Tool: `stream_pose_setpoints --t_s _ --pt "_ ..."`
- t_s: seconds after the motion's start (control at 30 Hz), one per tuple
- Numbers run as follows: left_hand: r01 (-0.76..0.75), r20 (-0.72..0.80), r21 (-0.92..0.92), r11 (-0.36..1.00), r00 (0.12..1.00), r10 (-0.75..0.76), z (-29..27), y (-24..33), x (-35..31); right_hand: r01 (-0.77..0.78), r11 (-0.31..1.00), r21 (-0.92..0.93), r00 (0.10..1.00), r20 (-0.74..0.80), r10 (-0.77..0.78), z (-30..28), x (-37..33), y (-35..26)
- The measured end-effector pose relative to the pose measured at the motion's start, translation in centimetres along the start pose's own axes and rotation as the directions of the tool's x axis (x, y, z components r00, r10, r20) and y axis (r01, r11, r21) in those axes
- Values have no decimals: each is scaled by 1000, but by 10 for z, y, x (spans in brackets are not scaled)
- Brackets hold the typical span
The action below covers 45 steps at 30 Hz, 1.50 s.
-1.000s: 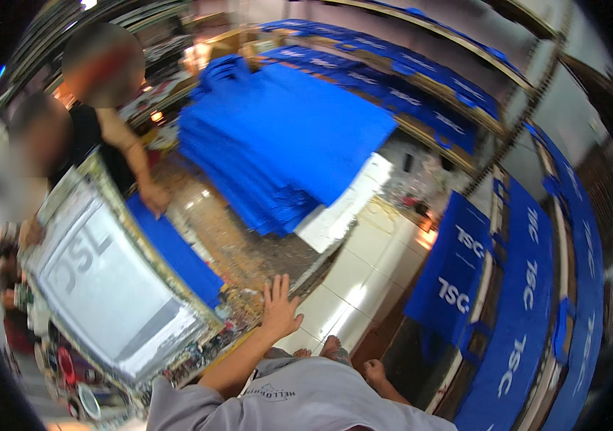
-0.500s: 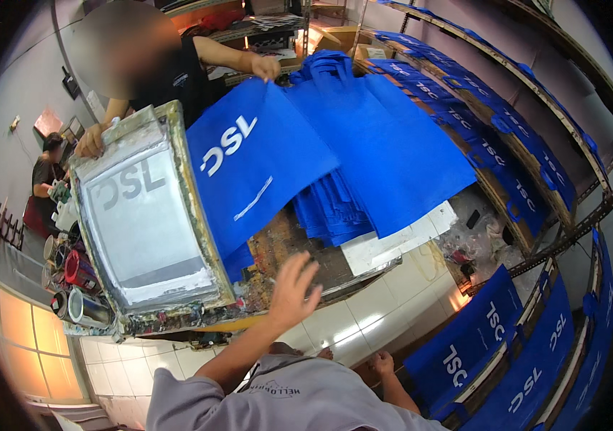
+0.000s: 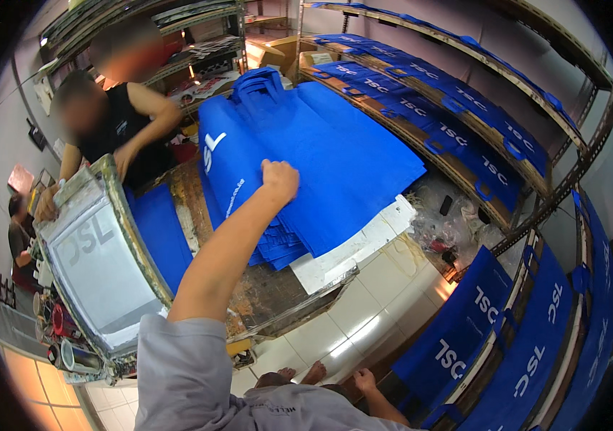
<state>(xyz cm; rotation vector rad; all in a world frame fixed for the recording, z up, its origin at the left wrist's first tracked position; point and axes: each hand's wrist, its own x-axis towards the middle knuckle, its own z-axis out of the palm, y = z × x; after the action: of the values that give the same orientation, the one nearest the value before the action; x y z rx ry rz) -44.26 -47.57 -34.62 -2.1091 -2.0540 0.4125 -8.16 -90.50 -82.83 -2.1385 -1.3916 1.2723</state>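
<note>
My left arm reaches across the table, and my left hand (image 3: pixel 279 179) is closed on the edge of a blue bag with white print (image 3: pixel 231 161). That bag bends upward beside a pile of plain blue bags (image 3: pixel 349 165), and my forearm covers part of it. Low at my side hangs my right hand (image 3: pixel 365 379), fingers loosely curled, with nothing visible in it. To the left, a co-worker's hand (image 3: pixel 48 205) holds a tilted printing screen frame (image 3: pixel 134 215). Another blue piece (image 3: pixel 163 230) lies flat next to the frame, near the co-worker's other hand (image 3: pixel 123 159).
Racks at the right hold printed blue bags (image 3: pixel 457 133), and more bags (image 3: pixel 464 330) lie on lower racks beside me. A white board (image 3: pixel 349 251) sticks out under the pile. Paint pots (image 3: pixel 62 320) stand at the left. Clear plastic (image 3: pixel 457 223) lies beyond the table end.
My left hand has gone from open above the table's front edge to gripping the printed bag. That bag has moved right, away from the frame. The co-worker's hand has let go of it.
</note>
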Motion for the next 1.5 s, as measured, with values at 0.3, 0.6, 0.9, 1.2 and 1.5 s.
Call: stream_pose_setpoints --t_s 0.3,0.6,0.9,1.2,1.5 --pt "-115 -158 143 983 978 137 16 -9 29 -260 948 184 965 21 261 6 -13 94" --pt "-361 -852 -215 907 524 7 -174 -124 -79 27 932 361 997 55 -50 -12 -10 -84" --pt "-785 -820 -510 351 567 79 -287 -77 -258 608 309 731 610 -181 -772 -47 -144 -369" --pt "-880 -892 -442 -174 451 -13 -262 -97 -325 828 379 414 501 -849 -169 -33 -280 -387" --pt "-459 -755 -632 -625 544 365 -197 -24 -276 650 756 75 -79 -983 165 -17 -449 -309"
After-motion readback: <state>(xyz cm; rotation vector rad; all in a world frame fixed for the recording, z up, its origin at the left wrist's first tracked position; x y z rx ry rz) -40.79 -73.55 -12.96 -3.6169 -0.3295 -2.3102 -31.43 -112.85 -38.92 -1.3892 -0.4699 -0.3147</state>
